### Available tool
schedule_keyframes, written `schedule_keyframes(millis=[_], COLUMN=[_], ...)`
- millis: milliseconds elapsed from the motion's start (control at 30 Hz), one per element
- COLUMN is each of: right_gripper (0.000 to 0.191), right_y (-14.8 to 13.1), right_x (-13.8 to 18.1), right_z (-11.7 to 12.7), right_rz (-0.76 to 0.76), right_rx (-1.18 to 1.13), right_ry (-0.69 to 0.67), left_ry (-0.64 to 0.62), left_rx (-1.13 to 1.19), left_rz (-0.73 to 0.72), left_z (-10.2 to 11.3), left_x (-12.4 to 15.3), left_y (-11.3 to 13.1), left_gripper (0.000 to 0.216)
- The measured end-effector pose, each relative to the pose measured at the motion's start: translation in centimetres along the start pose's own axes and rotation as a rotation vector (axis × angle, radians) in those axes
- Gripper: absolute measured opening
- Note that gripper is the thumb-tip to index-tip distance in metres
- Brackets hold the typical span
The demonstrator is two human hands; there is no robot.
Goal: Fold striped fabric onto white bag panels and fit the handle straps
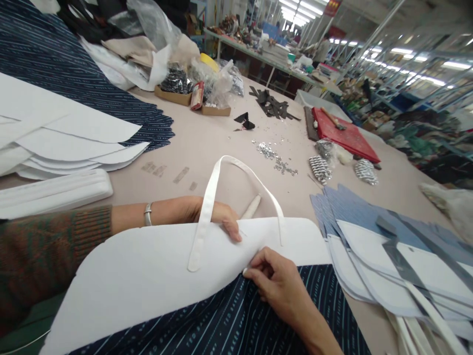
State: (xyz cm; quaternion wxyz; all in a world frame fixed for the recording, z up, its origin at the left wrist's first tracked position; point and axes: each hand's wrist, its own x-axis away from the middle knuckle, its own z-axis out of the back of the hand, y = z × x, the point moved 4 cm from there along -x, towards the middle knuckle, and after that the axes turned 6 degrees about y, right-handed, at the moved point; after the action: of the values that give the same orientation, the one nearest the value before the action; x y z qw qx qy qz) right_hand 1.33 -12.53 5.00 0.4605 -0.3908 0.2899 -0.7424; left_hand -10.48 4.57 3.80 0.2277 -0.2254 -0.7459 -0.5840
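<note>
A large white panel (148, 266) with rounded corners fills the near middle, and a white strap handle (218, 182) arches over its top edge. My left hand (221, 219) grips that edge between the strap's two ends, with a finger on the front; its other fingers are partly hidden. Navy fabric (221, 315) with light printed lettering covers the panel's lower part. My right hand (277, 281) pinches the fabric's upper edge; a small white spot shows at the fingertips, too small to name. Behind the panel lies a tapered white piece (252, 207).
White and navy panels (74, 113) are stacked at left, blue and white panels (369, 236) at right. Metal bits (275, 158) lie scattered beyond the strap, near dark strips (273, 103). A hammer (332, 118) rests on a red slab (343, 135). Boxes (177, 93) stand at the back.
</note>
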Motion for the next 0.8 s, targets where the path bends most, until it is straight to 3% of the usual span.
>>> schedule_keyframes(millis=[267, 533, 700, 800], right_gripper=[0.011, 0.011, 0.011, 0.010], right_y=[0.0, -0.2, -1.1, -1.0], right_x=[0.3, 0.5, 0.4, 0.5], right_z=[-0.1, 0.1, -0.2, -0.3], right_rz=[-0.043, 0.078, 0.226, 0.232], right_rx=[-0.111, 0.050, 0.129, 0.135], right_ry=[-0.053, -0.054, -0.037, -0.012], left_ry=[0.003, -0.029, -0.036, -0.044], left_rx=[0.106, 0.196, 0.214, 0.210], left_rz=[0.020, 0.028, 0.010, 0.006], left_z=[-1.1, -1.4, -1.7, -1.5], left_x=[1.2, -0.3, -0.8, -0.7], left_y=[-0.7, -3.3, -3.2, -3.1], left_gripper=[0.034, 0.034, 0.030, 0.031])
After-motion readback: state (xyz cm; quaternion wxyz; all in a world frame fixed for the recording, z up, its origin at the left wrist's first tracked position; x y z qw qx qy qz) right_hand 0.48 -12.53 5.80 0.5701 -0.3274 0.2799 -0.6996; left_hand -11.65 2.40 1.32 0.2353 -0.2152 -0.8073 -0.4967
